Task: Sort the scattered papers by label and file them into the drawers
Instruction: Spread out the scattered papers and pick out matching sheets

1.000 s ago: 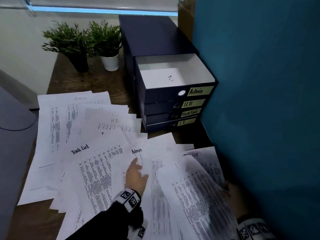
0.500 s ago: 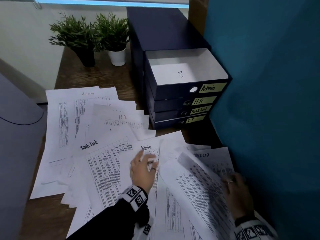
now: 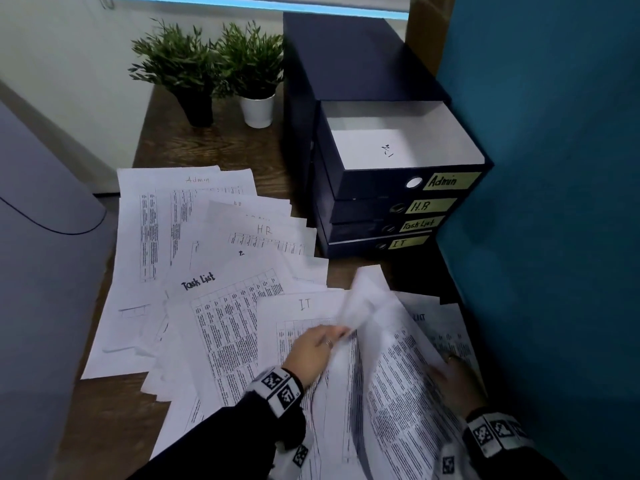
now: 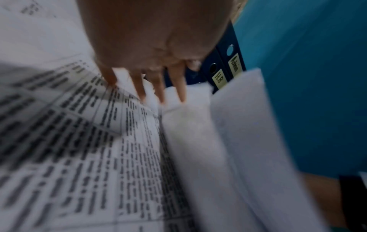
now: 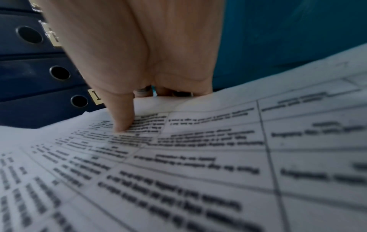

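Your left hand [image 3: 313, 351] lies low over the spread of papers [image 3: 194, 271], and its fingertips [image 3: 341, 331] meet the edge of a blurred, lifted sheet [image 3: 363, 306] that stands up between your two hands. From the left wrist the fingers [image 4: 142, 87] look straight and spread, pointing down at the printed page, with the thumb mostly hidden, so you cannot tell whether the sheet is pinched or only touched.

Your right hand [image 3: 457, 379] holds a curved printed page [image 3: 398, 375]. From the right wrist your thumb [image 5: 123, 116] presses down on top of that page [image 5: 198, 157] while the other fingers go under its far edge.

The papers cover the wooden desk [image 3: 207, 147], overlapping one another. Handwritten labels show on several: "Admin" at the far left, "H.R" in the middle, "Task List" nearer you, and "IT" just beside your left hand.

The dark blue drawer unit [image 3: 363, 57] stands at the far right of the desk against the teal wall [image 3: 554, 168]. Its top drawer [image 3: 408, 181], labelled "Admin", is pulled out with a white sheet lying inside. The three drawers below, labelled "H.R", "Task List" and "IT", are closed.

Two potted plants [image 3: 214, 64] stand behind the papers, to the left of the drawer unit.
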